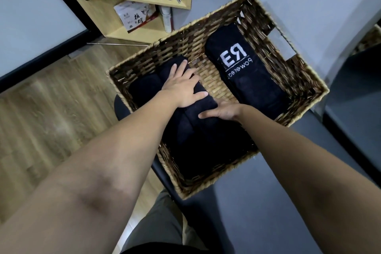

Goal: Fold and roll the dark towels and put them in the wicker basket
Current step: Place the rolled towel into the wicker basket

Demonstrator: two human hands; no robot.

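A brown wicker basket [305,80] sits on a grey surface in front of me. Inside, along its right side, lies a rolled dark towel with white lettering [243,68]. On the left side lie more rolled dark towels, one [142,88] against the left wall and another [198,126] in the middle. My left hand [181,86] presses flat on top of the middle roll, fingers spread. My right hand [220,112] rests against the same roll's right side, fingers extended and touching the cloth. Woven basket floor shows between the two groups of towels.
A light wooden shelf unit [144,27] stands beyond the basket, holding a printed box [136,15], bottles and dark gear. Wood-look flooring [51,99] lies to the left. A dark grey ledge [354,99] borders the right.
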